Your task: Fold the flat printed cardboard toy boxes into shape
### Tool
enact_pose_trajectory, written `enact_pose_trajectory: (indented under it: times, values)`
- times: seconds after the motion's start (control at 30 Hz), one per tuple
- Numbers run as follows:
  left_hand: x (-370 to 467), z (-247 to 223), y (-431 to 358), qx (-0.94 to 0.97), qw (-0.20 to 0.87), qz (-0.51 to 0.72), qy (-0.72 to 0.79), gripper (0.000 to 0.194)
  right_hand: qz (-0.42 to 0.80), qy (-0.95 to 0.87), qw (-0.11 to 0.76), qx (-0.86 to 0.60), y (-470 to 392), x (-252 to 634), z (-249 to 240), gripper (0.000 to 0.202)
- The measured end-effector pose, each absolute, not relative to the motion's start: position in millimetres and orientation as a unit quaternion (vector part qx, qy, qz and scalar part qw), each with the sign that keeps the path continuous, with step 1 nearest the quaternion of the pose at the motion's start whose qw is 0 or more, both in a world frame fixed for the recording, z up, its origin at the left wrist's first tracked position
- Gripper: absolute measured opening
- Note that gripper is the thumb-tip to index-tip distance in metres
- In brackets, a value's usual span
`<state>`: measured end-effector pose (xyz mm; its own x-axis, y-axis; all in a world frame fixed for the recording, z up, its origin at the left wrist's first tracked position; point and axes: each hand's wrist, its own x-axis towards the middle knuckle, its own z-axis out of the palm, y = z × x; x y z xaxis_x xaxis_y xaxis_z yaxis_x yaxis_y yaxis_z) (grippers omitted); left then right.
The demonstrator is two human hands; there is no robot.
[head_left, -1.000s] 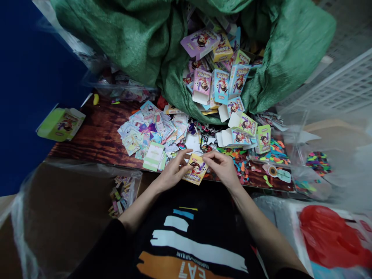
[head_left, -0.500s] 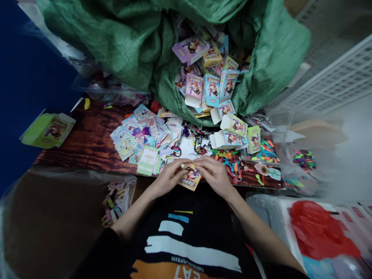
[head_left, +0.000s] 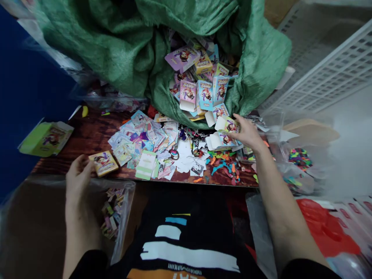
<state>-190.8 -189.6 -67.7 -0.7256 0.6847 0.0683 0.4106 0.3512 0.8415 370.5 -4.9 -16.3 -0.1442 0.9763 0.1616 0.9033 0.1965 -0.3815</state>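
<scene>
My left hand [head_left: 80,174] is at the left front of the table, its fingers closed on the left end of a small yellow picture box [head_left: 104,163]. The box looks flat and closed, with a cartoon figure on its face. On the other side, my right hand [head_left: 247,131] reaches to a few small cartons in front of the green sack. Its thumb and fingers pinch the right end of a yellow-green carton [head_left: 229,124] with an open white flap. Just beneath lies a light-blue carton [head_left: 225,138], partly covered by my thumb.
A green woven sack [head_left: 122,58] spills more cartons [head_left: 205,95]. Picture cards [head_left: 136,135], white paper cutouts [head_left: 184,155] and colourful small pieces [head_left: 229,166] cover the wooden table. Below left stands a plastic-lined box [head_left: 37,217] holding many small boxes [head_left: 113,209]. A green carton [head_left: 46,137] lies far left.
My hands have parted from the middle of the table's front edge. The left carried the yellow box leftward, while the right moved forward and right onto the yellow-green carton.
</scene>
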Motion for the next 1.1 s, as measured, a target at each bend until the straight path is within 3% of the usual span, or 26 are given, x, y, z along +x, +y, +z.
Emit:
enact_pose_trajectory:
  times: [0.1, 0.17, 0.23, 0.3, 0.37, 0.4, 0.53, 0.67, 0.77, 0.9, 0.97, 1.1]
  values:
    - [-173, -61, -187, 0.352, 0.055, 0.442, 0.823, 0.061, 0.063, -0.721, 0.233, -0.649, -17, 356, -1, 0.079]
    - [-140, -51, -182, 0.420, 0.037, 0.459, 0.782, 0.050, 0.042, -0.695, 0.301, -0.652, -36, 335, 11, 0.083]
    - [-95, -43, -176, 0.446, 0.126, 0.513, 0.723, 0.040, 0.075, -0.686, 0.377, -0.618, -58, 304, 15, 0.082]
    - [-46, -41, -172, 0.447, 0.358, 0.532, 0.624, 0.034, 0.215, -0.691, 0.396, -0.565, -81, 264, 6, 0.076]
    - [-2, -44, -169, 0.436, 0.558, 0.509, 0.490, 0.048, 0.397, -0.675, 0.365, -0.503, -102, 224, -11, 0.072]
    - [15, -47, -168, 0.415, 0.605, 0.513, 0.446, 0.058, 0.465, -0.663, 0.347, -0.473, -111, 206, -20, 0.071]
    - [41, -57, -170, 0.244, 0.667, 0.574, 0.407, 0.063, 0.464, -0.693, 0.320, -0.450, -131, 169, -45, 0.064]
    - [21, -62, -177, 0.178, 0.724, 0.535, 0.398, 0.061, 0.526, -0.675, 0.276, -0.437, -134, 171, -49, 0.056]
    - [11, -64, -180, 0.212, 0.720, 0.500, 0.432, 0.060, 0.574, -0.641, 0.260, -0.439, -135, 171, -50, 0.048]
    - [13, -64, -184, 0.298, 0.595, 0.531, 0.525, 0.061, 0.392, -0.706, 0.311, -0.500, -143, 156, -51, 0.031]
    - [12, -63, -188, 0.340, 0.538, 0.546, 0.545, 0.066, 0.329, -0.753, 0.297, -0.486, -147, 146, -48, 0.030]
    - [-16, -61, -195, 0.336, 0.475, 0.571, 0.579, 0.054, 0.405, -0.824, 0.202, -0.342, -137, 128, -41, 0.036]
